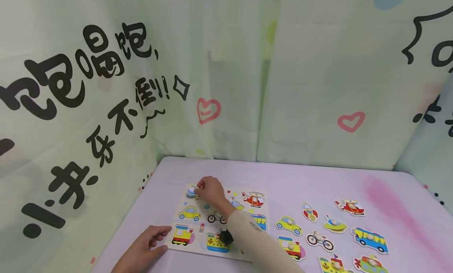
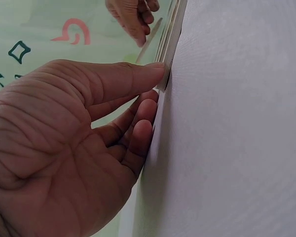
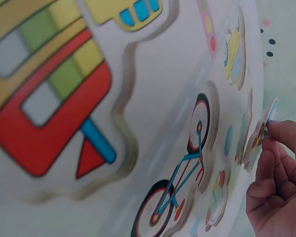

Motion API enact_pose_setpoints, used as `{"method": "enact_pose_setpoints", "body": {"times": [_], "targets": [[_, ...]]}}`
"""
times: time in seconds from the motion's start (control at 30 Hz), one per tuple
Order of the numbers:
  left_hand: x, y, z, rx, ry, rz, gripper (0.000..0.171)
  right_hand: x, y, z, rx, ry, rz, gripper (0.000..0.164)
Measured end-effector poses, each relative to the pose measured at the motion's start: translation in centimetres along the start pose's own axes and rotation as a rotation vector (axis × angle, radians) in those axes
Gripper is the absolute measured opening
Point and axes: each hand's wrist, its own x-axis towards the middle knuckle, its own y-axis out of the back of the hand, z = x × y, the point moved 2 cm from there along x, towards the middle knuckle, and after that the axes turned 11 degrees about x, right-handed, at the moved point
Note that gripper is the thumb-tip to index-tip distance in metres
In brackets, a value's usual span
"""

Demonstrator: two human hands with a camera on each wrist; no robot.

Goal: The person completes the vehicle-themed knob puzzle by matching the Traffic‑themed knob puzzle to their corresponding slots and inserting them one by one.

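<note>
A white wooden puzzle board (image 1: 200, 240) with coloured vehicle pictures lies on the table. At its upper left corner my right hand (image 1: 212, 192) pinches a small knobbed puzzle piece (image 1: 191, 192) with blue and white on it. In the right wrist view this piece (image 3: 271, 112) appears nearly edge-on, held between thumb and forefinger at the board's far edge, so its picture cannot be made out. My left hand (image 1: 146, 243) holds the board's near left corner, its thumb against the board edge (image 2: 164, 74) in the left wrist view. My right forearm covers part of the board.
Right of the board lie several loose pieces: a yellow car (image 1: 289, 225), rocket (image 1: 310, 212), helicopter (image 1: 350, 207), flying saucer (image 1: 334, 224), bicycle (image 1: 320, 241), bus (image 1: 370, 239), train (image 1: 292, 248), ship (image 1: 334, 264) and submarine (image 1: 370, 264). A printed curtain (image 1: 301, 68) hangs behind the table.
</note>
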Motion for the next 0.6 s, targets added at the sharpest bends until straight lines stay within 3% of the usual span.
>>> {"method": "enact_pose_setpoints", "body": {"times": [0.17,0.33,0.6], "targets": [[0.0,-0.1,0.2,0.004,0.023,0.006,0.049,0.3,-0.5,-0.1,-0.053,-0.005,0.001,0.014],[0.0,0.0,0.1,0.008,0.002,0.004,0.049,0.6,-0.8,0.0,-0.114,-0.011,0.004,0.013],[0.1,-0.1,0.1,0.008,-0.003,0.005,0.049,0.6,-1.2,0.6,-0.12,-0.015,0.005,0.013]]}}
